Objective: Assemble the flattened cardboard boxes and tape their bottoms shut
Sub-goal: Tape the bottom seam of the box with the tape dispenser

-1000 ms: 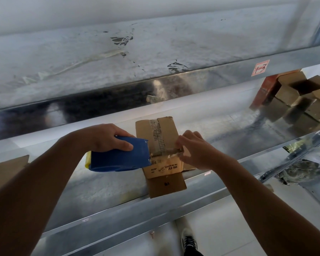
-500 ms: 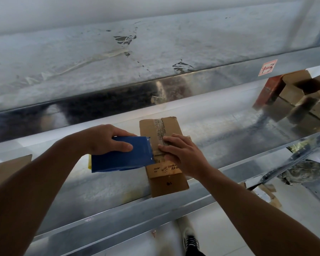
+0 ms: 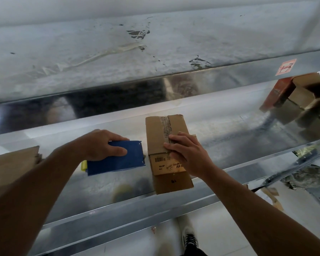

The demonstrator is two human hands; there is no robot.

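A small brown cardboard box (image 3: 160,133) stands on the shiny metal shelf (image 3: 238,133), its taped seam facing up and a lower flap hanging toward me over the front edge. My right hand (image 3: 187,154) lies flat on the box's near top edge, its fingers pressing along the tape. To the left, my left hand (image 3: 102,145) grips a blue tape dispenser (image 3: 118,159) with a yellow part at its back. The dispenser's toothed end sits just apart from the box's left side.
Flattened cardboard (image 3: 13,163) lies at the shelf's left end. Several assembled open boxes (image 3: 303,100) and a red carton (image 3: 277,93) stand at the far right. A second metal shelf (image 3: 155,52) runs above. My shoe (image 3: 190,239) shows on the floor below.
The tape dispenser has pulled left, off the box. My right hand has moved from the box's right corner onto its top and pressed flat on the tape.
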